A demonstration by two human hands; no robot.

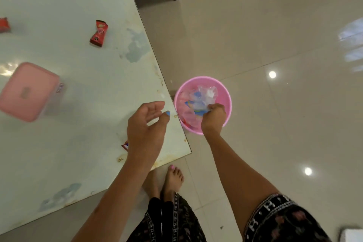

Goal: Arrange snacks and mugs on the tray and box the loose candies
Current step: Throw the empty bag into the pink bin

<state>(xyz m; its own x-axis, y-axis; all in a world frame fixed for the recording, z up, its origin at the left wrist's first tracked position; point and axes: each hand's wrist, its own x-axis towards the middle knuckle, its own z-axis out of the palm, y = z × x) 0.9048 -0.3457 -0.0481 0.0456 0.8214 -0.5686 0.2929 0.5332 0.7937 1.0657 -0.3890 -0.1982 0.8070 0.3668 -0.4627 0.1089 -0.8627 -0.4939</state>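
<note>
Item: loose candies and their box, seen from the head camera. One red candy wrapper is lying twisted on the pale table, well apart from the pink lidded box, which is sitting near the left edge with its lid on and a clasp showing on its right side. A second red wrapper is being cut off by the left border, and a third scrap is peeking out from behind the left wrist. Handling, as a judgement: the wrappers are looking very light, crinkly and slippery, so pinching them at a twisted end is likely suiting best; the box is looking like rigid, light plastic, best taken by its two sides, with the clasp needing release before filling. The left hand is hovering over the table corner, fingers loosely curled and holding nothing. The right hand is reaching down into the pink bin on the floor, fingers closed on crumpled clear plastic wrapping with blue print. Hard to make out: the whole frame is blurring, so wrapper lettering is unreadable; whether the wrappers are holding candy or lying empty cannot be told; the bin's lower contents are being hidden by the plastic and the hand. No tray or mugs are showing in view
</note>
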